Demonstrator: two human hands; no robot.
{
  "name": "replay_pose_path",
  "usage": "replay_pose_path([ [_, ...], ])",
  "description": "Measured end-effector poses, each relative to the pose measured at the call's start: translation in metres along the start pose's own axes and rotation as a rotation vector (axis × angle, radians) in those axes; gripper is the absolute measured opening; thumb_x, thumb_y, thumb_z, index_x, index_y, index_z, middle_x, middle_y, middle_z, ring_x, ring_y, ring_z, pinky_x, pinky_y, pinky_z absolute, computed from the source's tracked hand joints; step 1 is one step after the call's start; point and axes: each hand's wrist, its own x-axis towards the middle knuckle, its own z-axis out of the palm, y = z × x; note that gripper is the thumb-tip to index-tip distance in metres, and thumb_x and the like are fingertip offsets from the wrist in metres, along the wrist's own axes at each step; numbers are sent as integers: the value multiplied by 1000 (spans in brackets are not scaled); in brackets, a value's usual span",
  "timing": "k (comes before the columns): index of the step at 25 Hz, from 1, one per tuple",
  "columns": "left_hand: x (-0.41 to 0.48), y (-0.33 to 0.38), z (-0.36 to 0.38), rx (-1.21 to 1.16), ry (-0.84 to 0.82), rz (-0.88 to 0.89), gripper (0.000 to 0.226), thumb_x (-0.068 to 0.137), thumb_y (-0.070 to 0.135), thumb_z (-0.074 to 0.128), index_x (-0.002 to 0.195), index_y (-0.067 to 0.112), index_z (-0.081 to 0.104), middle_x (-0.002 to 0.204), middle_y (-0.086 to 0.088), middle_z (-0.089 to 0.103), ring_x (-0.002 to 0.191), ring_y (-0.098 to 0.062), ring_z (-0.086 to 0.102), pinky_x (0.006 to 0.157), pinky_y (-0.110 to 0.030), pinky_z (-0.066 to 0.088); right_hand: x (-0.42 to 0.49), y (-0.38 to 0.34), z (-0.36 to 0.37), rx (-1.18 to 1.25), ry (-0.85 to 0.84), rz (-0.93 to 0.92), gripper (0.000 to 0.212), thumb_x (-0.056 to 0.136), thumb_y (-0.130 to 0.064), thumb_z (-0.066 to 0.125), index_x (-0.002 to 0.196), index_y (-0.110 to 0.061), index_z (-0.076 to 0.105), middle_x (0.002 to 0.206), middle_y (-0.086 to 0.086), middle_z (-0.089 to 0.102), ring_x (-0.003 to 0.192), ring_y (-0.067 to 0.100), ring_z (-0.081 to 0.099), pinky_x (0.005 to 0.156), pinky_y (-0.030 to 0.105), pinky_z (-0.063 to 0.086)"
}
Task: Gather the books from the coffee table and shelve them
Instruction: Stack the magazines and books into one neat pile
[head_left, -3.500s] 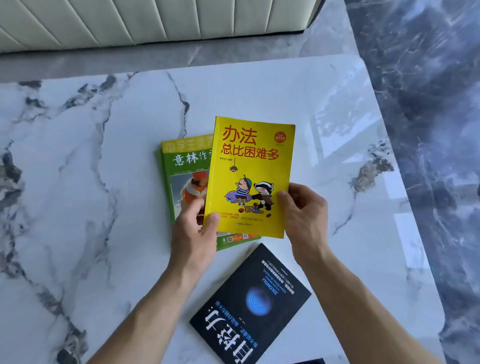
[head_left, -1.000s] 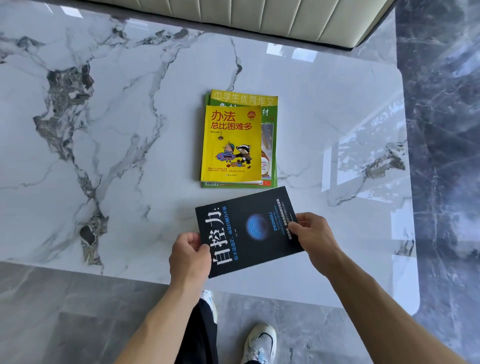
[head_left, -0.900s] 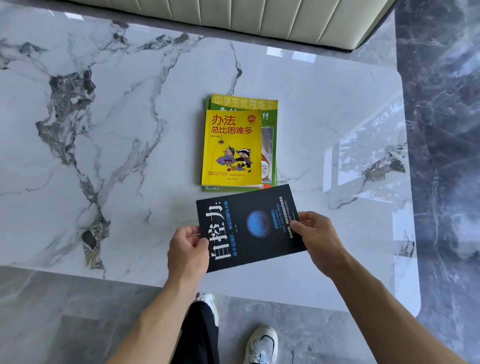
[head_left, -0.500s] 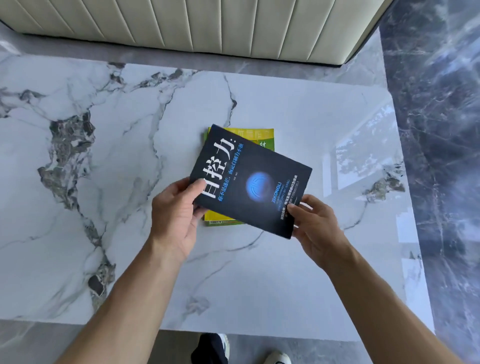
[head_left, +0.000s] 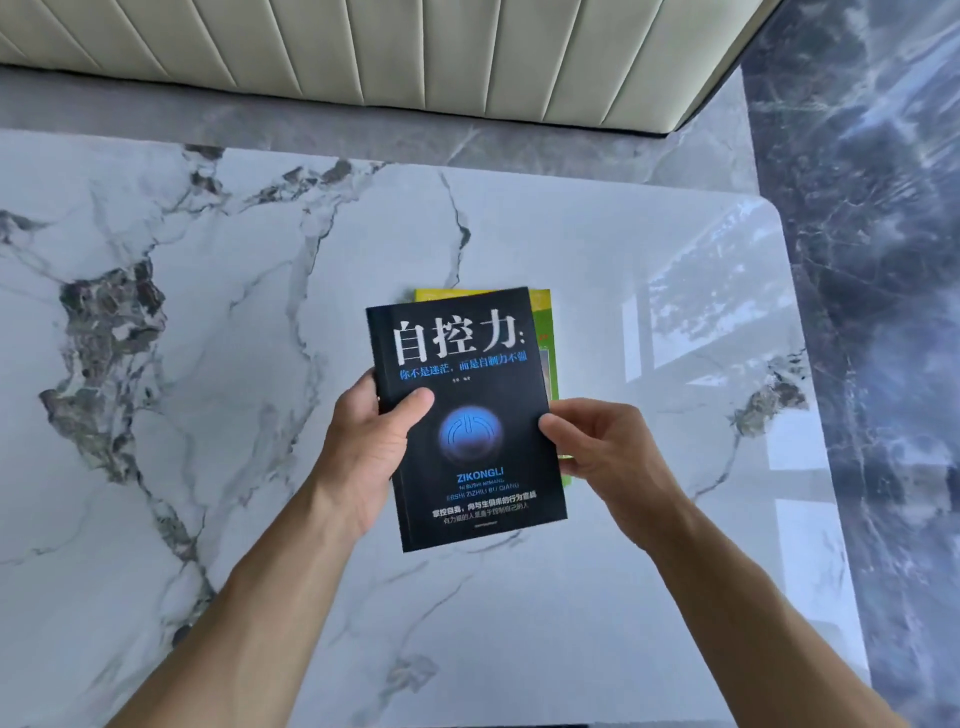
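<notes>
A black paperback book with white title characters and a glowing blue emblem (head_left: 467, 415) is being held upright-facing above the white, grey-veined marble coffee table (head_left: 208, 415). It is being clamped along its spine edge by the left hand (head_left: 363, 452), thumb lying across the cover, while its opposite long edge is being pinched by the right hand (head_left: 597, 447); both hands are closed on this book. Just beyond the fingers (head_left: 558, 428) of the right hand, a sliver of the green-and-yellow books (head_left: 544, 332) is being left visible beneath the black cover; whether the black book is touching that stack cannot be told. The gathering step is judged to be in progress, with shelving not yet begun. If the book is being lowered off-square, the stack is likely to be nudged across the glossy marble, or an overhanging pile is being made that could slide apart when lifted. The thin cover could also be bent by the one-sided thumb pressure.
</notes>
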Motion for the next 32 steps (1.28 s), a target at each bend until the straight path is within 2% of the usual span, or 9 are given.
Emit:
replay_pose_path([
  [3,15,-5,0,18,132,-13,19,82,16,71,101,18,73,104,-2,79,104,-27,73,100,-46,54,16,1,12,-12,76,20,26,94,-5,63,79,-15,81,81,7,82,74,20,70,79,48,58],
  [6,30,-11,0,7,331,-19,29,75,18,67,104,14,68,98,-3,79,96,-27,75,93,-45,58,32,7,19,-17,131,41,26,92,-6,64,75,-17,81,84,14,82,73,22,70,82,53,60],
  [9,38,-20,0,188,414,35,21,81,12,63,101,16,66,98,-3,75,88,-21,71,83,-37,59,43,16,21,-186,211,46,20,89,-12,67,76,-19,80,76,3,81,65,16,69,70,37,62],
  [11,42,-25,1,298,432,55,19,84,10,64,101,18,68,95,2,73,85,-17,69,81,-35,58,50,22,20,-284,243,53,16,89,-14,68,82,-18,81,76,2,81,63,15,68,59,22,55],
  [16,58,-38,7,473,397,55,20,84,9,65,102,16,72,84,11,71,75,-7,67,81,-31,58,68,36,14,-371,274,59,16,92,-11,65,97,-14,80,78,0,77,73,16,72,62,14,52],
  [20,62,-45,13,547,325,70,21,87,9,61,100,23,70,78,20,67,66,11,63,65,-1,44,78,43,11,-504,261,9,14,91,-11,66,96,-14,79,74,-2,73,69,9,68,56,0,46],
  [25,62,-58,10,681,380,46,34,89,15,59,122,15,68,113,-3,70,93,-15,64,84,-22,44,86,44,8,-619,220,-35,16,87,-8,69,99,-13,78,79,-1,73,71,12,66,67,4,48],
  [27,61,-64,8,688,371,2,35,85,20,59,120,16,66,113,-3,70,102,-22,67,90,-32,51,87,42,9,-651,201,-41,18,86,-6,69,100,-11,78,81,0,74,75,17,67,72,14,51],
  [32,49,-72,23,678,366,-37,34,77,29,58,107,16,65,98,-3,73,92,-27,67,84,-43,57,87,40,13,-681,174,-42,19,84,-3,69,100,-8,78,86,6,78,83,25,70,82,32,57],
])
